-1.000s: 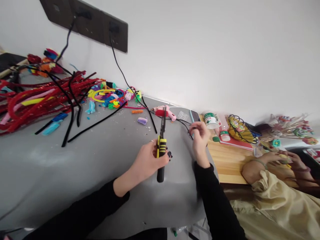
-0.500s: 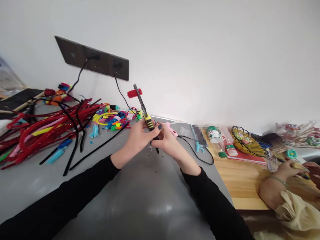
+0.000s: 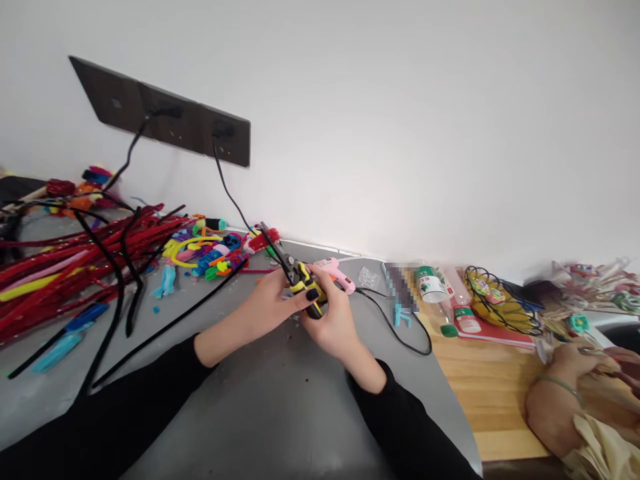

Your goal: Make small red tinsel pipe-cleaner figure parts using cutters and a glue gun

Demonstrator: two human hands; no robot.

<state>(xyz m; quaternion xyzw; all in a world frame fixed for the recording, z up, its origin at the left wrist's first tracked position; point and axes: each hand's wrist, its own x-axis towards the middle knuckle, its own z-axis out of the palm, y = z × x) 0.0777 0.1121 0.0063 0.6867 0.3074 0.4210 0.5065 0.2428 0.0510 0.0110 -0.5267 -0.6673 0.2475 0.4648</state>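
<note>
Both hands are around a pair of pliers (image 3: 299, 276) with yellow-and-black handles, its jaws pointing up and to the left. My left hand (image 3: 273, 301) is closed on it from the left, thumb across a handle. My right hand (image 3: 336, 319) is closed around the handles from the right, fingers partly hidden. At the jaws sits a short red fuzzy pipe cleaner piece (image 3: 264, 239); how firmly it is gripped I cannot tell. Just behind my right hand lies a pink glue gun (image 3: 336, 272) on the grey tabletop (image 3: 260, 413).
Red tinsel stems (image 3: 95, 250) and black pipe cleaners (image 3: 113, 293) spread over the left side. Small colourful fuzzy pieces (image 3: 210, 253) lie near the wall. To the right are plastic bottles (image 3: 433, 285), a wire basket (image 3: 505, 303) and another person's hand (image 3: 575, 363) over a wooden table (image 3: 475, 383).
The pliers and the red piece have come down and tilt further left, with the handles looking more spread. My right hand has shifted along the handles. The view has turned slightly.
</note>
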